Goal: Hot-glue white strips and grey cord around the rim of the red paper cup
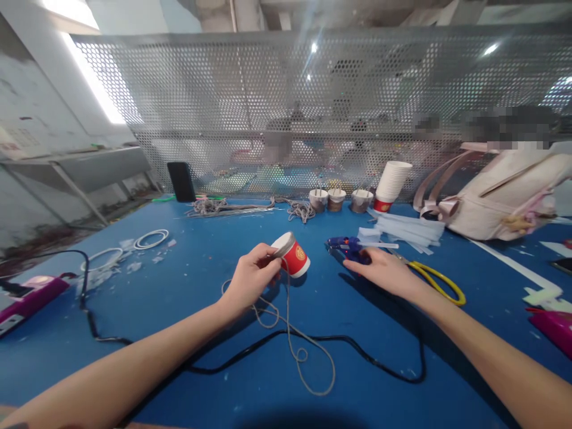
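My left hand (252, 277) is closed around a small red paper cup (292, 256), holding it tilted on its side above the blue table (187, 286). A grey cord (295, 345) hangs from that hand and loops on the table. My right hand (382, 271) lies over the blue glue gun (346, 247), fingers on its handle. A black cable (313, 339) runs from the gun across the table toward me.
Yellow-handled scissors (440, 283) lie by my right wrist. Strips of white paper (406, 229), a stack of paper cups (392, 185), three cord-wrapped cups (337, 199), a pale bag (500, 193), a black phone (181, 180) and a perforated metal screen (286, 107) stand at the back. A pink power strip (31, 298) lies left.
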Motion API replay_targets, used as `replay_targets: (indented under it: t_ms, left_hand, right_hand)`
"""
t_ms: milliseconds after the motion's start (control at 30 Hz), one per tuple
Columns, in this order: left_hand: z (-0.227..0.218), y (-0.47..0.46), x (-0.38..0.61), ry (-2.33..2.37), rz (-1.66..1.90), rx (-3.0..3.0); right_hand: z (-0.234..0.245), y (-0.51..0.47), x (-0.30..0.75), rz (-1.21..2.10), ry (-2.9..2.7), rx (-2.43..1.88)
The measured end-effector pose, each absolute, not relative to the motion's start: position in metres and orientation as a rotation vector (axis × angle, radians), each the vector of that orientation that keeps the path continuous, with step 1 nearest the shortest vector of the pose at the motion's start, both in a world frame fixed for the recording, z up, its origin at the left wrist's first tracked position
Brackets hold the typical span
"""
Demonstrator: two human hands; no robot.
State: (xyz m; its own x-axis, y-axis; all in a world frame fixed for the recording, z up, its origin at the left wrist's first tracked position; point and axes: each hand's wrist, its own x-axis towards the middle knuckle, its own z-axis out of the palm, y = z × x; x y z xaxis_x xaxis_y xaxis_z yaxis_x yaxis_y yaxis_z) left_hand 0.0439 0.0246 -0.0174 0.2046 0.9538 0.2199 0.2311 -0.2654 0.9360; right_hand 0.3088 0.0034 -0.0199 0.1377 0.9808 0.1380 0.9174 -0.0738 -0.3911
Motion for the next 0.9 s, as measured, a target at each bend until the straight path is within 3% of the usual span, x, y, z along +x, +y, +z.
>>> replay_targets:
  t_ms: [100, 200, 300, 400, 533, 667, 900]
  left_hand:
    - [-0.014, 0.025, 0.043, 1.127, 1.196, 1.787]
    - [-0.011, 0.022, 0.043, 1.065, 1.321, 1.982]
    - [-0.01, 0.015, 0.045, 1.017, 1.412, 2.181]
    - [-0.011, 0.01, 0.048, 0.951, 1.451, 2.335]
    - [-0.015, 0.007, 0.05, 0.91, 1.436, 2.391]
    - [-0.011, 0.007, 0.05, 1.005, 1.257, 2.26]
    - [-0.001, 0.001, 0.052, 1.075, 0.774, 1.723]
  right_hand:
    - [-0.001, -0.024, 0.315, 0.184, -1.942, -2.108]
    - [0.008, -0.04, 0.298, 0.721, -1.919, -1.792]
    - [-0.001, -0.041, 0.26, 1.315, -1.468, -1.285]
    - [-0.018, -0.037, 0.222, 1.659, -1.015, -0.991]
    - [-0.027, -0.039, 0.204, 1.872, -0.753, -0.749]
    - [-0.017, -0.044, 0.214, 1.763, -0.904, -0.927]
    - [-0.006, -0.044, 0.23, 0.716, -1.674, -1.167]
